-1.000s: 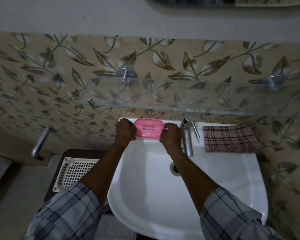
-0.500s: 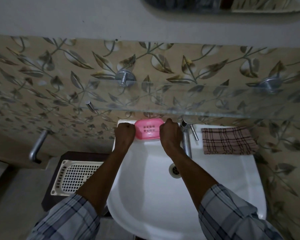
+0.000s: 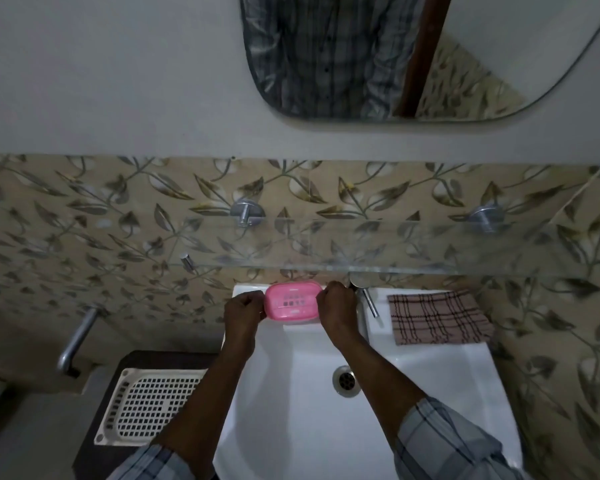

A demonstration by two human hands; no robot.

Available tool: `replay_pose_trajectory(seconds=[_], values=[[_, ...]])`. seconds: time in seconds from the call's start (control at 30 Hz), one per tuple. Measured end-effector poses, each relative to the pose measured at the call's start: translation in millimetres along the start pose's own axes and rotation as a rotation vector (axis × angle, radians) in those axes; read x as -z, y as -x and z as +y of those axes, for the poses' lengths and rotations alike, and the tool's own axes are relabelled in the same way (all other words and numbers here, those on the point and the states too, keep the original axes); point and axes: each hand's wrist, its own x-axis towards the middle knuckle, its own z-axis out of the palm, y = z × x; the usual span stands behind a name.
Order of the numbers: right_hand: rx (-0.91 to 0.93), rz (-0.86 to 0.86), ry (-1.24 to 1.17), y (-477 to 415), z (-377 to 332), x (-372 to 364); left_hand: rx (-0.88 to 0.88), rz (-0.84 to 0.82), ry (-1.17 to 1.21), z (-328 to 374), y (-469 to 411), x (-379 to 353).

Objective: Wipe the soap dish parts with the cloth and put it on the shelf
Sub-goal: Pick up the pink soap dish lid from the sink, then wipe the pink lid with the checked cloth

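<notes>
A pink soap dish [image 3: 292, 301] with a slotted inner tray is held at the back rim of the white sink [image 3: 430, 375]. My left hand [image 3: 244, 312] grips its left end and my right hand [image 3: 336, 305] grips its right end. The dish lies just below the front edge of the glass shelf [image 3: 413, 247] fixed to the leaf-patterned wall. A brown checked cloth [image 3: 437, 317] lies flat on the sink's back right corner, apart from both hands.
A chrome tap [image 3: 366, 296] stands right of my right hand, partly hidden. The drain [image 3: 344, 380] sits mid-basin. A white perforated basket [image 3: 149, 407] rests on a dark stand at left. A metal bar [image 3: 77, 337] juts from the left wall. A mirror [image 3: 413, 53] hangs above.
Both hands have kept their hold on the pink soap dish and it stays at the sink's back rim. The camera has tilted up, bringing the mirror into view.
</notes>
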Motion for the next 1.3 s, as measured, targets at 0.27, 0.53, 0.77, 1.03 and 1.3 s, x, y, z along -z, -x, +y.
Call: replay_pose_trajectory(seconds=[0.27,0.53,0.77,1.03,1.3], values=[[0.022,0.007,-0.145,-12,0,-11,0.1,0.042,0.116,-3,-28,0],[0.077,-0.069,-0.264,36,21,16,0.293,-0.309,0.253,3,16,20],[0.096,-0.032,-0.308,77,49,52,0.364,-0.508,0.361,-3,81,18],[-0.007,0.331,-0.341,68,143,81,0.38,-0.381,0.638,-18,86,8],[-0.267,0.35,0.432,-20,212,128,0.42,-0.342,0.649,-19,84,4]])
